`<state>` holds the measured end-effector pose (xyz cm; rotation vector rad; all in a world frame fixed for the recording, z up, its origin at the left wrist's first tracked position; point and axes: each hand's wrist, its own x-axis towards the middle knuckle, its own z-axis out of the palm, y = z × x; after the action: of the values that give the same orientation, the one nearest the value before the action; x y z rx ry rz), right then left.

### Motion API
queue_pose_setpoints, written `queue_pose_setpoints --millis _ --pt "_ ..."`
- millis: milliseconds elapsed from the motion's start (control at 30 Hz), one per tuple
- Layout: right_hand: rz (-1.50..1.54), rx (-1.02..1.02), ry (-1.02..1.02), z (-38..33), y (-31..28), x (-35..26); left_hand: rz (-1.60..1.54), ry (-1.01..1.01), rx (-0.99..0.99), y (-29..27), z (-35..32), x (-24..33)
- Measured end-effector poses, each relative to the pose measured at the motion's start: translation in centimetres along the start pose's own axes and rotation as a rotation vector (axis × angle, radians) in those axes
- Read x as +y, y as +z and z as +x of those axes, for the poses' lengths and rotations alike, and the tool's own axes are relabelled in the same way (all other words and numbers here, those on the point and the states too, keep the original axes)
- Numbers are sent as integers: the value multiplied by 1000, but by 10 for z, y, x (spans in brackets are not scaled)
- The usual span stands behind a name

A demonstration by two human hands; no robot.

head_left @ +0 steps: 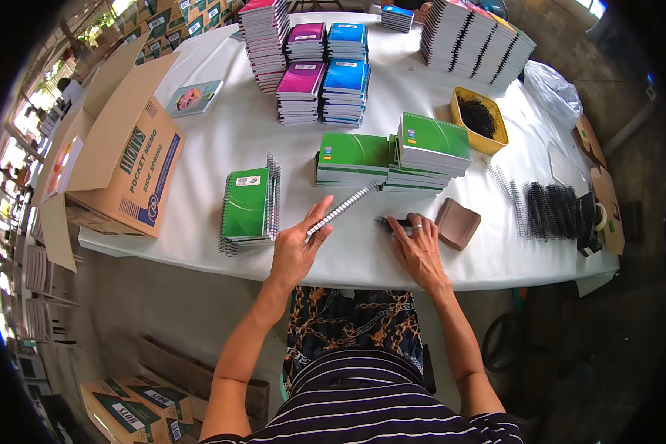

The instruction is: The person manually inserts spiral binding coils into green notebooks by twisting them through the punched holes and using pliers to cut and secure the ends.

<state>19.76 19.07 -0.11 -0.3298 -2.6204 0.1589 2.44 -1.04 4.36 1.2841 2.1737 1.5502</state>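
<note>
Left hand around spiral notebook

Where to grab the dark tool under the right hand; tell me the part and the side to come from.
Probably grip the dark tool at its left end, which pokes out past the fingers of the right hand on the white table. Come from above, fingers across its narrow width: it lies flat, and the brown pad crowds its right side.

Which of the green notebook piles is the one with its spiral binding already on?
The green stack nearest the left hand, alone at the left. Wire coils show along its right edge; the other green stacks show none.
</note>
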Motion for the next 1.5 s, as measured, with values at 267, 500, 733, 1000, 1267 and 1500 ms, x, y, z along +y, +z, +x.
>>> queue_pose_setpoints --millis 267,500,733,1000,1267,1500 --pt "427 53 -62 22 -51 -83 576 177 181 24 -11 1" --pt "488 -53 -41 25 -50 -85 592 182 264 26 -10 7" --pt "382 149 -135 37 -51 -86 622 157 282 19 -7 10" --pt "1288 -727 358 63 -70 -60 668 267 259 11 -6 15" --pt "784 -22 35 68 -33 -33 39 369 -180 -75 13 9" --pt "915 73 -82 133 -14 -93 267 285 54 -131 16 13"
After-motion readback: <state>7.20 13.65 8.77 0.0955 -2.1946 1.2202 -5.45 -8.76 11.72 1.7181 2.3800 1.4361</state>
